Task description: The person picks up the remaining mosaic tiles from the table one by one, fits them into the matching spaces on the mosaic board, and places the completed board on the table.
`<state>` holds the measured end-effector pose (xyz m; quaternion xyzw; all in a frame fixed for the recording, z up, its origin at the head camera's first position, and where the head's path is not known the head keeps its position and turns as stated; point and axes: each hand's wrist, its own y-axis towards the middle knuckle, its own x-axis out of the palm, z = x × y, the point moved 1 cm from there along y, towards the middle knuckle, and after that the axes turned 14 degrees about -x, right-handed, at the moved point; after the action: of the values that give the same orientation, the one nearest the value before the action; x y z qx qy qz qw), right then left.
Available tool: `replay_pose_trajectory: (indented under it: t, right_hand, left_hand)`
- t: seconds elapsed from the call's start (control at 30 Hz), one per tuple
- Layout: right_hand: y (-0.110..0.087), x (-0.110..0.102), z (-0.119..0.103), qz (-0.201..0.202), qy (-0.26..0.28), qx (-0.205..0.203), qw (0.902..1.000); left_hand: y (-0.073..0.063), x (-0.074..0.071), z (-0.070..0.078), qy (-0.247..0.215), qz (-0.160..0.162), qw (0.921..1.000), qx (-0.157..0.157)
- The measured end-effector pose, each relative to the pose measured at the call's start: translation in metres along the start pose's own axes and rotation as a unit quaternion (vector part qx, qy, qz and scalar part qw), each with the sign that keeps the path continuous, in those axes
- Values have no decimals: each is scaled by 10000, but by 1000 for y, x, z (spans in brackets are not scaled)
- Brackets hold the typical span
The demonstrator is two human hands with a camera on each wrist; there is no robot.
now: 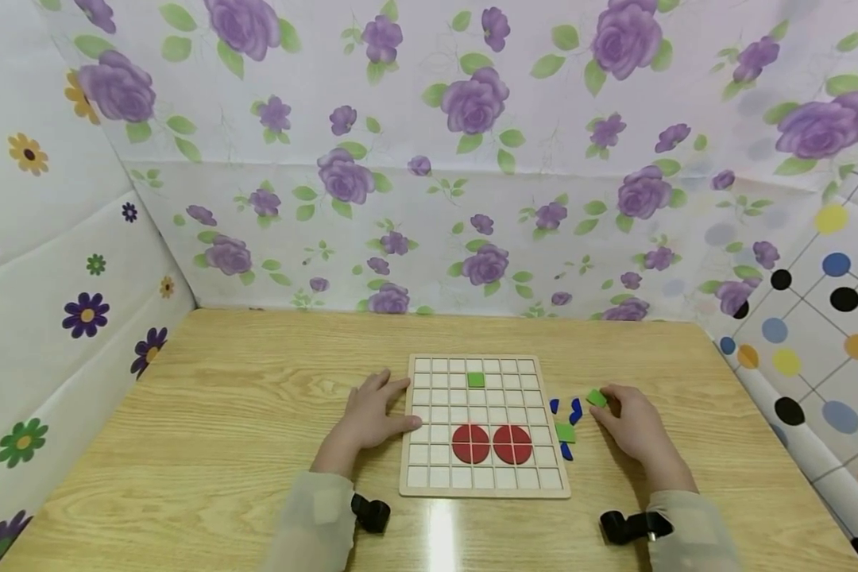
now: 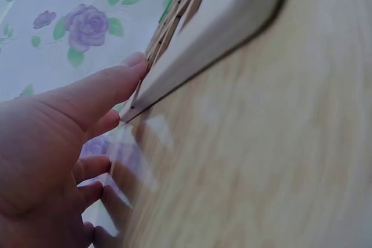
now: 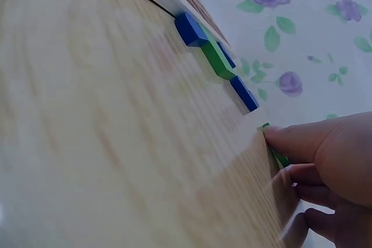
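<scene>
From the head view, I see the right hand (image 1: 636,425) pinching a green tile (image 1: 597,397) between thumb and fingers, right of the board (image 1: 486,492). Between the two lie three blue pieces (image 1: 576,411) and a second tile (image 1: 566,432); a third tile (image 1: 476,380) and two red discs (image 1: 470,443) sit in the grid. The left hand (image 1: 372,413) has its fingers spread at the board's left side. I judge the held tile light and stiff, its flat faces probably a bit slippery, so I would favour its edges.

In the left wrist view, I see the thumb laid on the board's rim. The board looks rigid and not heavy; it could slide on the glossy table (image 2: 232,161), and the raised rim seems the place to steady it.

In the right wrist view, the thumb presses on the tile, the other fingers bent beneath. I cannot tell whether it is clear of the table. It looks thick enough to resist breaking, though small enough to twist in a loose pinch.
</scene>
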<state>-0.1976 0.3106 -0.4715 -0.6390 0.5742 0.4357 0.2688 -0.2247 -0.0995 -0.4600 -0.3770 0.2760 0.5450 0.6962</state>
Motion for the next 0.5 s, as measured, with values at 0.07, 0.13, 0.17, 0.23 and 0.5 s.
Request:
replay_pose_trajectory:
  t: [0.07,0.13,0.17,0.23,0.5]
  right_hand:
    - [1,0,-1,0,-28,-12,10000]
    - [2,1,-1,-7,-62,-9,10000]
    - [2,1,-1,-16,-78,-7,10000]
    - [3,1,-1,-43,-87,5,10000]
    - [4,0,0,-33,-228,-100,9997]
  left_hand:
    - [0,1,0,-35,50,10000,7]
    - [0,2,0,-84,49,9999,-52]
    - [0,2,-1,-111,63,9999,-62]
    - [-1,3,-1,-207,92,9997,-63]
    - [1,5,-4,-398,74,9992,-8]
